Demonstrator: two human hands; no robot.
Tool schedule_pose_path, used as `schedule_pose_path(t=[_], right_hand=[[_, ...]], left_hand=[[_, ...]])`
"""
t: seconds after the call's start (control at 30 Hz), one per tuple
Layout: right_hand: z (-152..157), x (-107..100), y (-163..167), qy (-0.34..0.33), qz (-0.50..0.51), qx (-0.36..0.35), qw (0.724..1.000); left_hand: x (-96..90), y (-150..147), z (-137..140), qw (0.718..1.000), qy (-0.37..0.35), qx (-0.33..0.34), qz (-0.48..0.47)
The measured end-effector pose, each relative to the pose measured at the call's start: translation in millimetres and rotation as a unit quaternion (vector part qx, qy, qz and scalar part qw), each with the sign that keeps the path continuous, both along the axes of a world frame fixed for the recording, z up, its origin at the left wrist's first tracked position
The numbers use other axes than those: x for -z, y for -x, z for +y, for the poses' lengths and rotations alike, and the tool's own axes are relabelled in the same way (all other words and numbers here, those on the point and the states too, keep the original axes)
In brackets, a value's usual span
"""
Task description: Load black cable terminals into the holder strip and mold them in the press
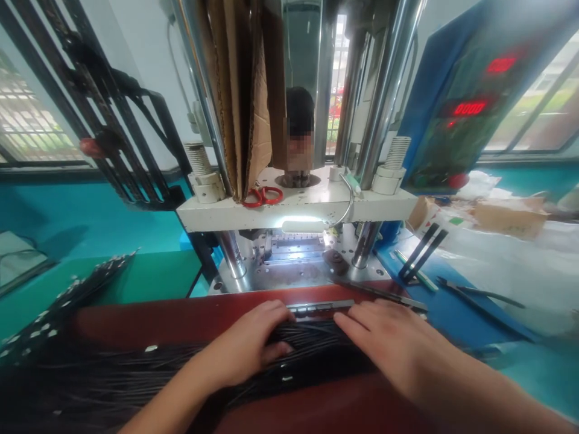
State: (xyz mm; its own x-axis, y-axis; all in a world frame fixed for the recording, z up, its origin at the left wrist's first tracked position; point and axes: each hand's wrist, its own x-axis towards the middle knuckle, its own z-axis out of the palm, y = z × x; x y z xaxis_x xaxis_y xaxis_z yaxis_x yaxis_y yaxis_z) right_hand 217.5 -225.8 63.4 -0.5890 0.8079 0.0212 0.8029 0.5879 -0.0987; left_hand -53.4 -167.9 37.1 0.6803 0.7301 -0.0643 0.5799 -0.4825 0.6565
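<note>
Daylight is coming through a barred window [27,114] on the left, and from where I'm standing a small lamp [304,226] is glaring under the white crossplate [217,216] of a tall press [389,90], lighting the metal bed [275,278] below. Red-handled scissors [263,196] are lying on the crossplate, and on the right a control box [456,102] is showing red digits [470,108]. Nearer, a red-brown worktop [149,319] is carrying a thick spread of black cables [312,337].

The metal strip [321,308] is lying crosswise in front of the bed, between the worker's two hands, with the cables running up close to its near edge. The left hand [257,343] is curling at the strip's left end, fingertips on it, thumb lower down by the cables; I cannot tell whether it is gripping. The right hand [393,334] looks to be pinching the right end between thumb and fingertips.

To my eye, good handling here is depending on even pressure: both ends level, neither hand twisting the strip, and the cables lying flat and parallel, since a crossed one could be pulling out of line. I'd be minding the dark long-handled tool [380,293] too; it is lying just behind the right fingers, where a knuckle could be catching it.
</note>
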Motion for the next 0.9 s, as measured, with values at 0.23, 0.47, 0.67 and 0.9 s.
schedule_pose_path(t=[0.23,0.47,0.67,0.9], right_hand=[[-9,-4,-20,0.049,0.007,0.028,0.998],[18,-22,22,0.174,0.114,0.026,0.978],[45,-8,24,0.17,0.195,0.026,0.966],[47,7,23,0.148,0.227,0.062,0.961]], left_hand=[[9.5,-4,-7,1.0,-0.008,0.007,0.015],[-2.3,4,4,0.997,0.013,-0.072,-0.019],[-10.4,5,7,0.989,0.049,-0.119,-0.066],[-2.0,1,8,0.99,0.062,-0.122,-0.044]])
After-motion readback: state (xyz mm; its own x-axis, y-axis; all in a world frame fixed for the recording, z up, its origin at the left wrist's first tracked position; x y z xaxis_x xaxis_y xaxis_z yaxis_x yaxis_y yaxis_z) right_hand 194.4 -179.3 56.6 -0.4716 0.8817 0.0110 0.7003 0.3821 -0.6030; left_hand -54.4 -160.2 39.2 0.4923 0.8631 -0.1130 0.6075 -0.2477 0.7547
